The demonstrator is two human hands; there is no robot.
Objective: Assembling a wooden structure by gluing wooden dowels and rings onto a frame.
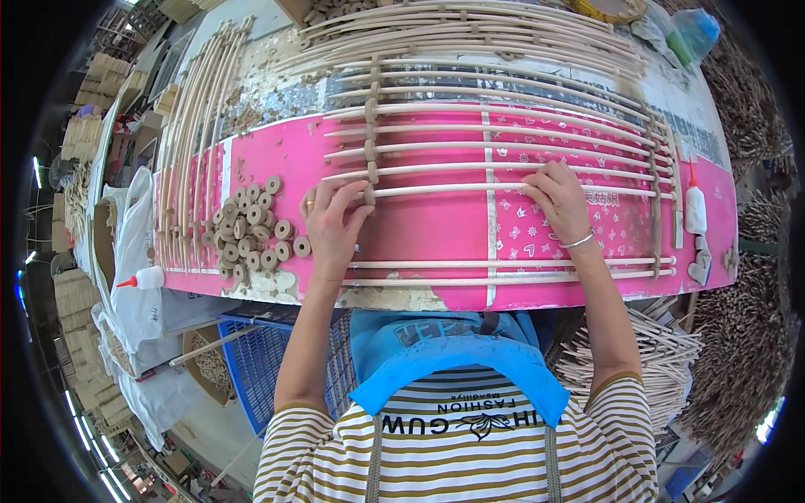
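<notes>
A pale wooden rod (436, 190) lies crosswise over the pink sheet (402, 230). Near its left end, my left hand (331, 220) pinches a small brown ring (369, 194) that sits around the rod. Farther right, my right hand (560, 205) has the same rod between thumb and fingers. Beyond it, several parallel rods (503, 128) carry brown rings near their left ends, in a row. Two more rods (511, 264) lie closer to me. To the left of my left hand is a pile of loose brown rings (247, 226).
Long rods (205, 126) lie at the table's left. A white glue bottle (695, 210) with a red tip is at the right edge; another bottle (149, 277) lies at the left edge. A blue plastic crate (260, 360) stands below the table, with bundled sticks (637, 360) at the right.
</notes>
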